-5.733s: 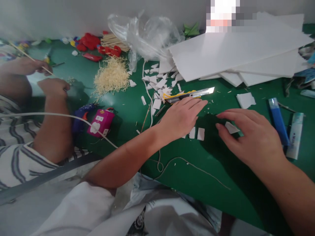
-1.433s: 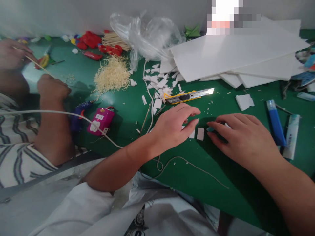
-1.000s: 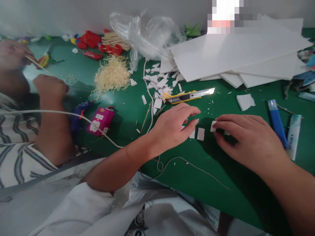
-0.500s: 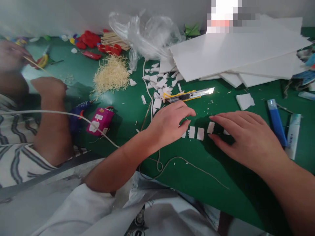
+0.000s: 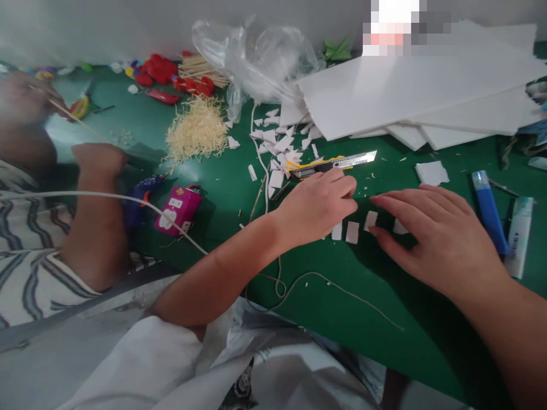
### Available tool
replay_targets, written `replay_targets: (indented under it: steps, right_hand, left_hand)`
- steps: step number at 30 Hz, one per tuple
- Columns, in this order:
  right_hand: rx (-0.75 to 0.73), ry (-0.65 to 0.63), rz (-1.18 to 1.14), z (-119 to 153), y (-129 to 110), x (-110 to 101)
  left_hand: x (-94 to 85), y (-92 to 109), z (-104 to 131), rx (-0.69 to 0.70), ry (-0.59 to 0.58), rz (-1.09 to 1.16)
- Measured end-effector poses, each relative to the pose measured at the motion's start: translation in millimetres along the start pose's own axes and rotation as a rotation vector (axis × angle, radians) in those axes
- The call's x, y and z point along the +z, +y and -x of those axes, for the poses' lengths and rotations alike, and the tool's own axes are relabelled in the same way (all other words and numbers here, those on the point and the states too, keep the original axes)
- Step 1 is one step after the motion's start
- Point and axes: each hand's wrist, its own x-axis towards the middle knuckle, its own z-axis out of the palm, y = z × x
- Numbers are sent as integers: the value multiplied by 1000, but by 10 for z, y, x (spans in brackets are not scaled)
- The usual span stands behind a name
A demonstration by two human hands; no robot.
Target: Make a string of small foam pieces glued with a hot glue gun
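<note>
Several small white foam board pieces (image 5: 352,232) lie in a row on the green table (image 5: 342,319). Above the row's left end, my left hand (image 5: 318,202) is closed, its fingers curled together; whatever it may hold is hidden. On the right, my right hand (image 5: 431,233) is open, thumb and fingers apart, its fingertips close to one small foam piece (image 5: 371,220). Another foam piece (image 5: 400,226) shows partly behind that hand. Just beyond my left hand rests a yellow utility knife (image 5: 329,165) with its blade out.
Foam scraps (image 5: 280,142) and large white foam boards (image 5: 384,97) lie at the back. A blue tube (image 5: 489,210) is on the right. On the left are shredded straw (image 5: 196,134), a pink box (image 5: 178,210) with a cable, a glue gun (image 5: 139,196) and a person's arm (image 5: 98,205).
My left hand has moved slightly right, over the row of foam pieces, and its fingers have closed. My right hand remains open beside the same piece. The view has shifted a little.
</note>
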Motion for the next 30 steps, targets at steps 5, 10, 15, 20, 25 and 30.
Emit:
replay_targets:
  steps: [5,10,15,20,25,30]
  right_hand:
    - [2,0,2,0,3,0]
    - [-2,11,8,0,9,14]
    - [-10,33,11,1,17,16]
    - [-12,43,-4,11,33,18]
    - [13,36,-42,37,43,32]
    - [101,-54,-87,34,17,8]
  left_hand:
    - [27,-23,-15,20,-17,27]
    - [31,-19,-31,30,-30,49]
    - [46,-20,-32,5,6,41]
    - [27,-42,6,-92,171,149]
    - [-48,12,58,-281,363,474]
    - [-123,69,68,-488,366,912]
